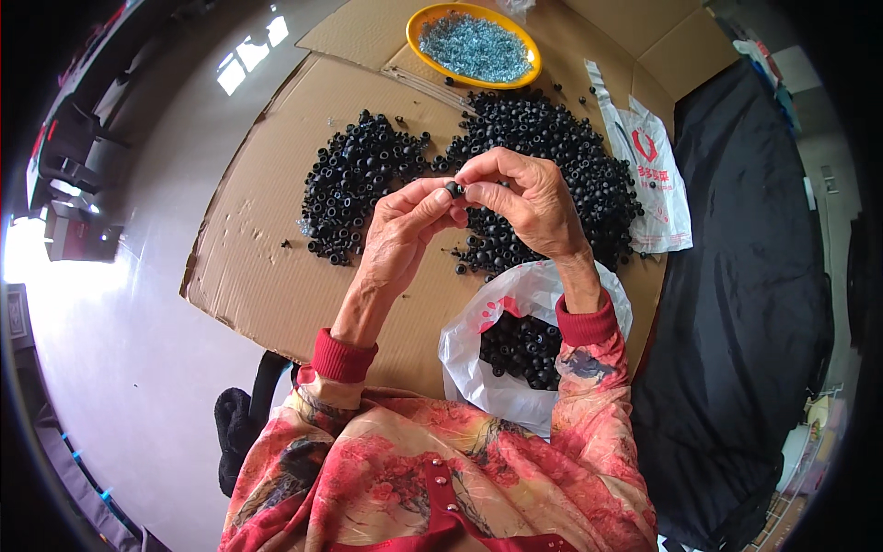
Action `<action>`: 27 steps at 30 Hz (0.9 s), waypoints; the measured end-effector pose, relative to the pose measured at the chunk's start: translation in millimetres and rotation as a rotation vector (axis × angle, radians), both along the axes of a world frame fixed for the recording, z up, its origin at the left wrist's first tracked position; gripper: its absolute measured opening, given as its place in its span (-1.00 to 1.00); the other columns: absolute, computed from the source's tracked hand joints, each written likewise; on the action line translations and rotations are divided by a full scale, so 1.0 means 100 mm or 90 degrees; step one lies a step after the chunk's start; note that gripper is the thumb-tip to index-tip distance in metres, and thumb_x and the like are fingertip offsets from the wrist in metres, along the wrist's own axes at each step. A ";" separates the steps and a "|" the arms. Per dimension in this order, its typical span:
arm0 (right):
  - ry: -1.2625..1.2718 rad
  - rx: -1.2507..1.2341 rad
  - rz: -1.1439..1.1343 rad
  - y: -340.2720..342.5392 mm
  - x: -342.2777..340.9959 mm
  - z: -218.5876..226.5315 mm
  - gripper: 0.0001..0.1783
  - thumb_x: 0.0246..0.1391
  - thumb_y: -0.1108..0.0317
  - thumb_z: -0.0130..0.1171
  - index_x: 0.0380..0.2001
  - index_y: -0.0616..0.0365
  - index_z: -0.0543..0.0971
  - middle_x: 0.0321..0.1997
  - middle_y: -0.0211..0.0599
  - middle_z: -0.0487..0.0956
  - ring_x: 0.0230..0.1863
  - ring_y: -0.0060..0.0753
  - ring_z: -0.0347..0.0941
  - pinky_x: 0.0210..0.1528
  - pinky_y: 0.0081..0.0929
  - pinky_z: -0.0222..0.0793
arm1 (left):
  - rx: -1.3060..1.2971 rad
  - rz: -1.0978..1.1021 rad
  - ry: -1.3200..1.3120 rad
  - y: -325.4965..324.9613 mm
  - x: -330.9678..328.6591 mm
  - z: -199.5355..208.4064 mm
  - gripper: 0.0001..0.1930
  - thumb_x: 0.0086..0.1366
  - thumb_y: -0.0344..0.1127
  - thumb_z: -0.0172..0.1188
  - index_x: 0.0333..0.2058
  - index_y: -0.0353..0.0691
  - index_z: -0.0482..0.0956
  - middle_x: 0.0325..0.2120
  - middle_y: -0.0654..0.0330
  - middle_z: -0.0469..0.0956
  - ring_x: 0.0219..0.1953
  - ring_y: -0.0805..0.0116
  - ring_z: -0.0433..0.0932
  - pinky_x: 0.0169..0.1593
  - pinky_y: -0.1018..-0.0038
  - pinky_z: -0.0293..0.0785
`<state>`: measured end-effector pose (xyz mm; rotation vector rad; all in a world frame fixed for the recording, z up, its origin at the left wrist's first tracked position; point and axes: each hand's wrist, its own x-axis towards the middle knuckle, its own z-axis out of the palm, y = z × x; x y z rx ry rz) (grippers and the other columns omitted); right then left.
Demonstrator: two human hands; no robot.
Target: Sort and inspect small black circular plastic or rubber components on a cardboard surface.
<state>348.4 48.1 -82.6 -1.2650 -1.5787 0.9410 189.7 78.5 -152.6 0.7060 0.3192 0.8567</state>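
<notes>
A flowery jacket (395,474) is sitting nearest, and the left hand (405,221) is pinching a small black piece (453,189) between the left pile (349,179) and right pile (552,133), and should be holding steady while the right hand (535,204), grip unclear to me, is touching it.

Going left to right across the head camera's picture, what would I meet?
Shiny grey floor, smaller heap of round black pieces, bare left hand, bare right hand, flattened white plastic bag with red print, black cloth sheet.
</notes>
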 end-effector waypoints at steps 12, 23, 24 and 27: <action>-0.137 0.066 -0.022 0.05 0.00 0.01 -0.88 -0.07 0.44 0.21 -0.42 0.24 0.53 -0.49 -0.33 0.55 -0.47 -0.55 0.48 -0.43 -0.59 0.39 | -0.007 0.025 0.022 -0.02 0.00 0.03 -0.77 0.25 -0.32 0.07 -0.21 -0.36 0.51 -0.37 0.19 0.53 -0.35 0.42 0.49 -0.15 0.46 0.44; -0.238 0.271 0.083 0.30 -0.08 0.10 -0.86 -0.13 0.47 0.24 -0.41 0.22 0.56 -0.46 -0.34 0.52 -0.42 -0.44 0.48 -0.36 -0.55 0.39 | -0.048 0.010 -0.094 0.10 -0.10 0.05 -0.79 0.26 -0.31 0.06 -0.26 -0.36 0.49 -0.40 0.14 0.53 -0.36 0.36 0.50 -0.13 0.37 0.44; -0.238 0.286 0.090 0.30 -0.09 0.08 -0.85 -0.13 0.47 0.23 -0.40 0.22 0.56 -0.46 -0.34 0.52 -0.42 -0.42 0.48 -0.35 -0.54 0.39 | -0.045 0.018 -0.093 0.11 -0.11 0.04 -0.79 0.26 -0.31 0.06 -0.26 -0.36 0.49 -0.40 0.15 0.53 -0.35 0.36 0.50 -0.13 0.39 0.44; -0.250 0.278 0.078 0.31 -0.15 0.06 -0.86 -0.11 0.46 0.22 -0.40 0.23 0.56 -0.45 -0.33 0.52 -0.42 -0.41 0.48 -0.34 -0.53 0.40 | -0.040 0.034 -0.091 0.12 -0.11 0.02 -0.79 0.26 -0.31 0.06 -0.27 -0.37 0.49 -0.41 0.16 0.53 -0.35 0.37 0.51 -0.14 0.42 0.45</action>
